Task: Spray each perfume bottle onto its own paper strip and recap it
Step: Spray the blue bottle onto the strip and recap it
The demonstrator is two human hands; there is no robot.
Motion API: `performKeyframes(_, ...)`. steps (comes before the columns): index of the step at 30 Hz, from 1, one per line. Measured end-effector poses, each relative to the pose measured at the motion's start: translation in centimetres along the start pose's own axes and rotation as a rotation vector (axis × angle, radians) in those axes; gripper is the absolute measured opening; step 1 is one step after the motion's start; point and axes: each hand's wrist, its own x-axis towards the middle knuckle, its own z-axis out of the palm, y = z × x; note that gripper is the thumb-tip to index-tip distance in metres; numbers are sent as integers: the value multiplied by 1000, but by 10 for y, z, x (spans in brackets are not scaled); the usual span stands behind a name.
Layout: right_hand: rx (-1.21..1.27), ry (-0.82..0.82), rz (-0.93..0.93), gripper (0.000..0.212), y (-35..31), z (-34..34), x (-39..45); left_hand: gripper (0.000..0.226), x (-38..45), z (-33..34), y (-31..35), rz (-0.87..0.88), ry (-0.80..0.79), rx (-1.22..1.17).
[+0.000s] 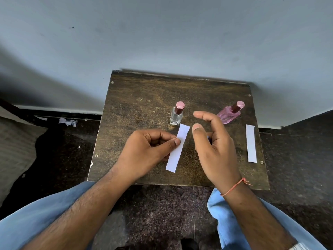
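A clear perfume bottle (177, 114) with a pink cap stands upright near the middle of the small wooden table (137, 109). A pink perfume bottle (229, 113), also capped, stands to its right, partly behind my right hand. My left hand (149, 150) pinches a white paper strip (177, 148) between thumb and fingers, just in front of the clear bottle. My right hand (214, 143) hovers beside the strip with fingers spread and curled, holding nothing. A second white paper strip (251, 143) lies flat near the table's right edge.
The table stands against a grey-blue wall (162, 33). Dark speckled floor (162, 213) surrounds it, with torn paper scraps (68, 121) on the floor at the left. My knees in blue trousers (36, 213) flank the table's near edge.
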Motion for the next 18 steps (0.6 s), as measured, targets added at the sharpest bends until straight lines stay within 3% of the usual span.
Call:
performKeyframes(12,242,-229,234,48,-2,6,1,21,1,1,3,49,3,10)
performKeyframes(18,386,-259,349,30,-8,5,1,21,0,0,2,46,4,27)
